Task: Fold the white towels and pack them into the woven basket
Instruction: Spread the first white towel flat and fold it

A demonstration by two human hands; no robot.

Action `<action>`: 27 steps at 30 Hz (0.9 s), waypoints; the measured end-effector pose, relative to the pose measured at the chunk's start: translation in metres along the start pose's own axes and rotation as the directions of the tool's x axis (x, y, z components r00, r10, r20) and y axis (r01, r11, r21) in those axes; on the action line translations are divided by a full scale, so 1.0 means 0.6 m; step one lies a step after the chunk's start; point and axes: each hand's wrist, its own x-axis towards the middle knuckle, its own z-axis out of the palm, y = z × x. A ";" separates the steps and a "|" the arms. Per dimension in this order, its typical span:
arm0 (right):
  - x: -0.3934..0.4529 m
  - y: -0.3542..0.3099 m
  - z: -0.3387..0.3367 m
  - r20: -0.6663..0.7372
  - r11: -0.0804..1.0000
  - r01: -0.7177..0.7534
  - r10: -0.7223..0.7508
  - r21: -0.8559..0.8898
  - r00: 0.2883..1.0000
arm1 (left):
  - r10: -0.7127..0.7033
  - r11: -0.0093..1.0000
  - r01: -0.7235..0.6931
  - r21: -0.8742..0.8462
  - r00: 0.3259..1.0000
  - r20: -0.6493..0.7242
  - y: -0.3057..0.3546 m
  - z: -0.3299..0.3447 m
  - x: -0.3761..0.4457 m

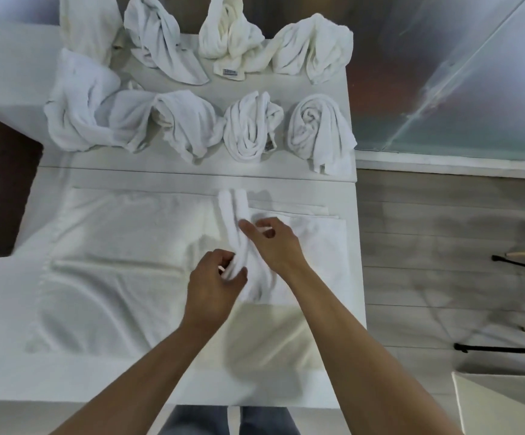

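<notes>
Pinching a blurred towel strip [237, 227], both hands' fingers, left [215, 282] nearer than right [275, 243].

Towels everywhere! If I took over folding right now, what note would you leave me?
Left hand: pinching the near end of a narrow white towel strip.
Right hand: fingers on the strip's middle.
The strip lies on a flat white towel spread over the white table.
Eight crumpled white towels wait behind.
Done: nothing packed that I can see.
Left: fold everything; the basket isn't in view.
</notes>
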 end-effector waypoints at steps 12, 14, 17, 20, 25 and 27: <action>-0.008 0.067 -0.141 -0.294 0.998 0.050 -0.036 0.040 0.955 | 0.336 0.935 -0.351 0.048 0.923 0.188 0.045 0.099 -0.067; -0.004 0.098 -0.166 -0.321 0.996 0.019 0.008 0.082 0.947 | 0.339 0.905 -0.389 0.171 0.904 0.259 0.022 0.106 -0.059; 0.012 0.144 -0.184 -0.356 0.993 -0.029 0.067 0.112 0.932 | 0.304 0.813 -0.478 0.331 0.835 0.459 -0.012 0.118 -0.049; 0.027 0.186 -0.184 -0.382 0.993 -0.067 0.098 0.094 0.919 | 0.223 0.788 -0.491 0.373 0.791 0.570 -0.021 0.128 -0.050; 0.016 0.217 -0.157 -0.510 0.982 -0.090 -0.006 -0.164 0.860 | 0.164 0.798 -0.473 0.372 0.766 0.622 -0.016 0.131 -0.046; 0.001 0.218 -0.143 -0.546 0.896 -0.009 -0.262 -0.444 0.796 | 0.207 0.823 -0.469 0.320 0.772 0.600 -0.020 0.130 -0.044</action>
